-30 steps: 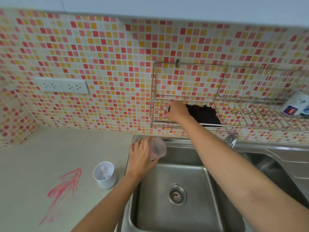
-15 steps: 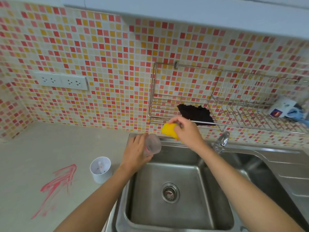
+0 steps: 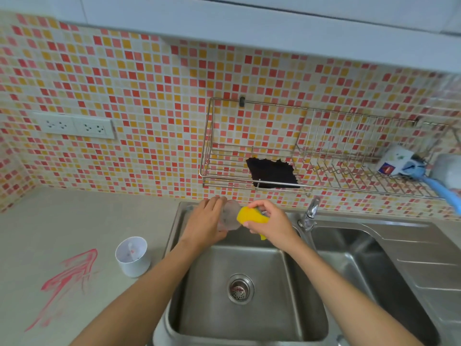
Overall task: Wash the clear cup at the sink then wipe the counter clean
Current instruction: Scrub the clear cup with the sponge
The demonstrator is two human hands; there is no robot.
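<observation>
— What were the hands doing?

— The left hand had its fingers curled round the clear cup, gripping it from the side and holding it tipped over, its mouth turned toward the other hand. The right hand was closed on a yellow sponge, thumb on top and fingers wrapped beneath.

— Were the sponge and the cup touching?

— The sponge's near end lay against the cup's rim or just inside it. I could not tell which, since the plastic was see-through and blurred.

— And where was the cup?

— In the air above the back edge of the left basin of the steel sink, just in front of the tiled wall and left of the tap.

— What lay on the table?

— On the pale table left of the sink stood a white cup, upright, with something small inside. Further left was a smear of red marks, well apart from both hands.

— Anything above?

— A wire rack hung on the wall over the sink, with a black cloth lying in its left part. At its right end lay a mug on its side and a blue-handled brush
</observation>
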